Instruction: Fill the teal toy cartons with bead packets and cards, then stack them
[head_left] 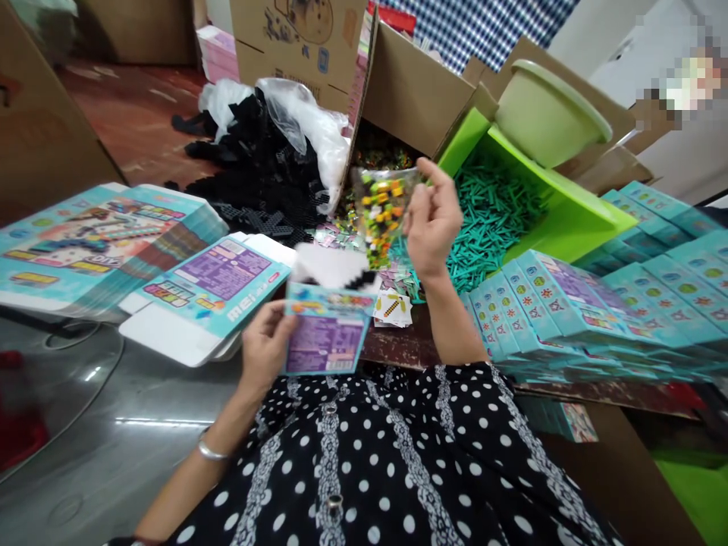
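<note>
My left hand [266,345] grips the left side of a small teal and purple box [325,341] held close to my body. The box's top flap stands up, and black pieces show at its mouth. Higher up and to the right, my right hand [433,220] pinches a clear plastic bag [382,216] filled with small orange, yellow and green pieces. That bag hangs above and behind the right edge of the box, apart from my left hand. Printed cards [392,307] with a pickaxe picture lie just right of the box.
Flattened boxes [221,280] and a stack of printed cartons [96,243] lie left. Black pieces [273,167] spill from a plastic bag behind. A cardboard box [421,83], teal sticks [489,205] in a green bin [580,205], a pale basin [551,114] and stacked boxes [569,303] stand right.
</note>
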### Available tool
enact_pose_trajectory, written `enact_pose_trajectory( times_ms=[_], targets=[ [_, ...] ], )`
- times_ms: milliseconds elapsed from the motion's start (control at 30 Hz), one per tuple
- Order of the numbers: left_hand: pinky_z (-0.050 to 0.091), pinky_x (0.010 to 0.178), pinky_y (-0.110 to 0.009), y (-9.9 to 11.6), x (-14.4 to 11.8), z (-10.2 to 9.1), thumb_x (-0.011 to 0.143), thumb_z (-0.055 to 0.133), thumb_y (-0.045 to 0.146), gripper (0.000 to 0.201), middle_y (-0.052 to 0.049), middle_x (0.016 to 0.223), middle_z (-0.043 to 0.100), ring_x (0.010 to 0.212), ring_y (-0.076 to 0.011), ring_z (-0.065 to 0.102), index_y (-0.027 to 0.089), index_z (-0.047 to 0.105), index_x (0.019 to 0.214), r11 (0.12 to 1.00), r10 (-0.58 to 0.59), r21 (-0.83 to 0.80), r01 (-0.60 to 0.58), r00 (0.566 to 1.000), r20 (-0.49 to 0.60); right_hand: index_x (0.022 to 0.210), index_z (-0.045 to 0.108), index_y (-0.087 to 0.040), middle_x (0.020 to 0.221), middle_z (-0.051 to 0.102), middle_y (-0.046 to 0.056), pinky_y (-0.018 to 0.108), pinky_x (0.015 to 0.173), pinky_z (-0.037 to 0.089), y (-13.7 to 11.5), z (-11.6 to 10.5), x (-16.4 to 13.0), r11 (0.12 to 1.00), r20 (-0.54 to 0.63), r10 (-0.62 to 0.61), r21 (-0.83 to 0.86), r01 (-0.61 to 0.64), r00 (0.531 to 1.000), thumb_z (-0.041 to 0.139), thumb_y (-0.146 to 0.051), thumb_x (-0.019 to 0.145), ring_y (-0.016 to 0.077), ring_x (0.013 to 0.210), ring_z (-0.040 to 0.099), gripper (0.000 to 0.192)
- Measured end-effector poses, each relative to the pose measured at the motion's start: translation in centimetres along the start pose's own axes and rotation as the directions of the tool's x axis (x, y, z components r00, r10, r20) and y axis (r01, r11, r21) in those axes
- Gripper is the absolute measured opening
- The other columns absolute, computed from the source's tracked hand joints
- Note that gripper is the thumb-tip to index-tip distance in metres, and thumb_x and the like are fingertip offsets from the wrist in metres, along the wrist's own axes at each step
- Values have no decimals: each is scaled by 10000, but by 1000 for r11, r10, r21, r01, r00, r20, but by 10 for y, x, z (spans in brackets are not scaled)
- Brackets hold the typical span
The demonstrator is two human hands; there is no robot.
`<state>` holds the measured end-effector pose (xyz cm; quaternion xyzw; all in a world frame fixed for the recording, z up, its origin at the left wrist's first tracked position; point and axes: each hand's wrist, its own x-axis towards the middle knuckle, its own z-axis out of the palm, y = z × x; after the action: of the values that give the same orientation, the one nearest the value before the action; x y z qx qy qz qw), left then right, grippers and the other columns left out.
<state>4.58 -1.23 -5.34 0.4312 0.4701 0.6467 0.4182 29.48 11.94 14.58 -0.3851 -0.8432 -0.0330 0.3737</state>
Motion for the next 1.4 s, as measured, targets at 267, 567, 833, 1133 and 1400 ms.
enact_pose_trajectory(
  times_ms=[267,567,833,1133,1400],
  targets=[
    [658,820,-349,7,4,-4,881,835,727,569,-66,1036,841,905,-257,792,208,762,1104,994,108,28,-107,994,-15,1462,697,-273,1124,726,87,339,732,661,36,-41,-4,930,-334,196,361,-67,922,315,-775,1142,229,995,793,708],
    [657,801,-335,7,-2,7,887,874,669,540,-85,1041,843,895,-248,791,198,791,1139,997,57,44,-62,992,114,939,665,-253,732,488,-36,244,579,483,1,-16,-19,863,-338,278,499,-79,899,613,-758,1066,111,658,587,523],
    [653,813,-354,6,-10,17,865,867,728,607,-105,1036,847,910,-268,793,179,791,1114,999,5,38,-11,989,151,895,604,-241,755,524,-37,266,634,444,-30,21,-35,880,-121,208,456,-132,971,575,-753,1085,112,693,515,547],
    [644,829,-339,4,-7,10,833,895,732,619,-86,1029,839,905,-245,782,186,789,1105,1000,-16,23,15,998,61,813,757,-198,770,729,-9,304,765,404,-28,-6,-37,967,706,-9,186,-174,708,703,-232,1004,134,738,606,201],
    [648,774,-332,8,-10,20,896,866,689,551,-96,1009,843,887,-250,792,183,775,1095,1000,7,15,-10,982,189,1109,829,-205,1094,833,39,305,886,468,-46,-8,-40,974,585,-14,190,-120,811,586,-422,1131,179,974,712,327]
  ],
)
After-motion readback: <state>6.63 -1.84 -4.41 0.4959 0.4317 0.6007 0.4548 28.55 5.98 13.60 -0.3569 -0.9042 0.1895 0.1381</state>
